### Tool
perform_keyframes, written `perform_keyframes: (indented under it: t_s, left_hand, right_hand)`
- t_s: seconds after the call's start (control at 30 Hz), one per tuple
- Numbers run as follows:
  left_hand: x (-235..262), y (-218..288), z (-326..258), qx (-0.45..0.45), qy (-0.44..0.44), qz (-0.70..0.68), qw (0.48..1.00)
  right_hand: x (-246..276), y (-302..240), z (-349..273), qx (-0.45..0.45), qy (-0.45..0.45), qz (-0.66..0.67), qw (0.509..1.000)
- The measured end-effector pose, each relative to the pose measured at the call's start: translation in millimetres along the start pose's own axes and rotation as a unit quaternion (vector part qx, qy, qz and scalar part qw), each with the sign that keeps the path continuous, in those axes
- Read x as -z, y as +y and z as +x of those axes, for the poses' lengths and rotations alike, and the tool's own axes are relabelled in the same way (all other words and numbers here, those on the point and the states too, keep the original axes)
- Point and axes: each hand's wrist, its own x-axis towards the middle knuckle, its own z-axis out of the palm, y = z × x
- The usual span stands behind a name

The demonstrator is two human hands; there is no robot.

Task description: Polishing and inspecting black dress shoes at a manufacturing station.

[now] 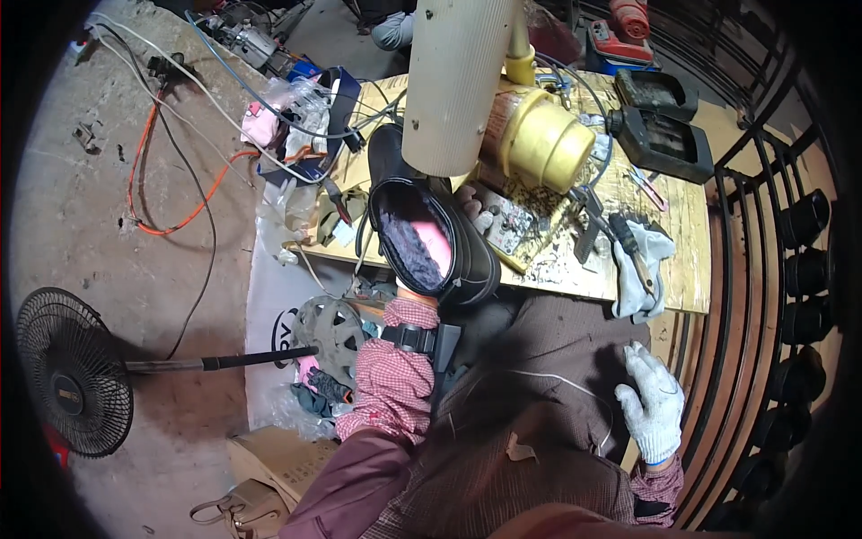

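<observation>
A black boot (pixel 478 269) stands tilted over the front edge of the workbench, its opening toward me. Grey fuzzy lining (pixel 409 241) and a brightly lit pink patch show inside. My left hand (pixel 469 199) is mostly hidden behind the boot; rounded fingertip shapes appear at its far right side, so it seems to grip the shaft. The left sleeve is pink checked, with a black strap (pixel 415 339) around the forearm. My right hand (pixel 650 402), in a white knit glove, is empty beside my right thigh, fingers loosely apart. A pale ribbed machine column (pixel 460 85) hangs just beyond the boot.
The wooden bench (pixel 687 260) carries a yellow cylindrical housing (pixel 548 144), black trays (pixel 664 144), a brush (pixel 588 235) and a crumpled glove (pixel 639 274). A black rack (pixel 729 359) lines the right. At left are a fan (pixel 72 373) and an orange hose (pixel 180 226).
</observation>
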Motion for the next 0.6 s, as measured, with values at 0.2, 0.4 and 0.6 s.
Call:
perform_keyframes:
  t_s: [0.2,0.4,0.6]
  left_hand:
    - [9.1,2.7,2.7,-0.054,0.171,0.037,0.983]
    - [16.2,29.0,1.5,-0.297,0.272,0.156,0.902]
    - [-20.1,13.4,-4.0,-0.312,0.313,0.136,0.887]
  right_hand:
    - [-0.7,4.0,13.8,0.011,-0.028,-0.008,1.0]
    - [-2.4,1.4,16.5,0.035,-0.045,-0.021,0.998]
    - [1.1,-12.5,10.7,0.051,-0.041,-0.016,0.998]
